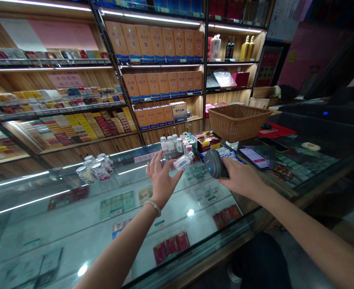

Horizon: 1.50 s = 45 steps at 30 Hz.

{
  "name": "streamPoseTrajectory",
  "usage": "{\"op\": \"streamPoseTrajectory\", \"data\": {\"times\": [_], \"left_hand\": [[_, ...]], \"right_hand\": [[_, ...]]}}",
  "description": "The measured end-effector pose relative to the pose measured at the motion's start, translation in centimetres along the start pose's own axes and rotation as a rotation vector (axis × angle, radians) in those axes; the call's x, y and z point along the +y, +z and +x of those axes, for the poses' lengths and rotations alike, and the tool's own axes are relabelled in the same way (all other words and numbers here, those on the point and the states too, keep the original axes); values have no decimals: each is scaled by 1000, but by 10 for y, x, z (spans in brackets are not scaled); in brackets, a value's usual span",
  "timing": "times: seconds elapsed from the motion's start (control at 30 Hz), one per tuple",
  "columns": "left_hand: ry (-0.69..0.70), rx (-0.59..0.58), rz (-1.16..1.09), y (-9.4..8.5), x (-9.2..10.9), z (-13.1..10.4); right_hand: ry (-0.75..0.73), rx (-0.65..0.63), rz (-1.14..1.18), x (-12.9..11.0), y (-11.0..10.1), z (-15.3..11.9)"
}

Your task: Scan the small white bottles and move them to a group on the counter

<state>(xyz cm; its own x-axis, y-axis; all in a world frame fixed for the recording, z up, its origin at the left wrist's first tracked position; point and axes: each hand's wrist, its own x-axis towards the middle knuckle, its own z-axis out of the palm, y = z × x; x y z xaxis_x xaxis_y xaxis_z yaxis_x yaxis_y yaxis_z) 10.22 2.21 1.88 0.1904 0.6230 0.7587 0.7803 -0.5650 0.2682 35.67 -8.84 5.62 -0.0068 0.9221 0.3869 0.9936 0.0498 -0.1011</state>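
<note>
Between the thumb and index finger of my left hand [161,176] is a small clear bottle [183,161] with a label, tilted on its side above the glass counter. My right hand [240,176] is wrapped round a dark barcode scanner [214,163], whose head points left toward the bottle; a small blue light glows on it. Just behind the held bottle, a group of similar small bottles [172,143] stands on the counter. Farther left stands another cluster of clear bottles [95,166] with white lids.
The glass display counter [177,216] holds packets under its top. A wicker basket [237,122] stands behind the scanner, near red-and-yellow packs [207,140]. A phone [255,157] lies to the right. Shelves with orange boxes [155,42] line the back wall.
</note>
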Motion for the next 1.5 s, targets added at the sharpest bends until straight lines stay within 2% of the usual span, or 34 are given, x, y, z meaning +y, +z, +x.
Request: {"op": "streamPoseTrajectory", "data": {"times": [0.17, 0.3, 0.43, 0.73, 1.27, 1.5], "left_hand": [[-4, 9, 31, -7, -8, -2], [1, 10, 51, -13, -13, -6], [-4, 4, 68, -17, -17, -12], [-15, 16, 72, -21, -20, -19], [-10, 29, 59, -21, -21, -21], [-23, 31, 48, -21, -20, -20]], "right_hand": [[-112, -122, -107, 0, 34, 14], [-160, -107, -117, -5, 52, 20], [-224, -101, -117, -14, 60, 25], [-302, -52, -176, -25, 67, 28], [-297, 0, -137, -21, 68, 30], [-244, 52, -71, -18, 67, 32]]}}
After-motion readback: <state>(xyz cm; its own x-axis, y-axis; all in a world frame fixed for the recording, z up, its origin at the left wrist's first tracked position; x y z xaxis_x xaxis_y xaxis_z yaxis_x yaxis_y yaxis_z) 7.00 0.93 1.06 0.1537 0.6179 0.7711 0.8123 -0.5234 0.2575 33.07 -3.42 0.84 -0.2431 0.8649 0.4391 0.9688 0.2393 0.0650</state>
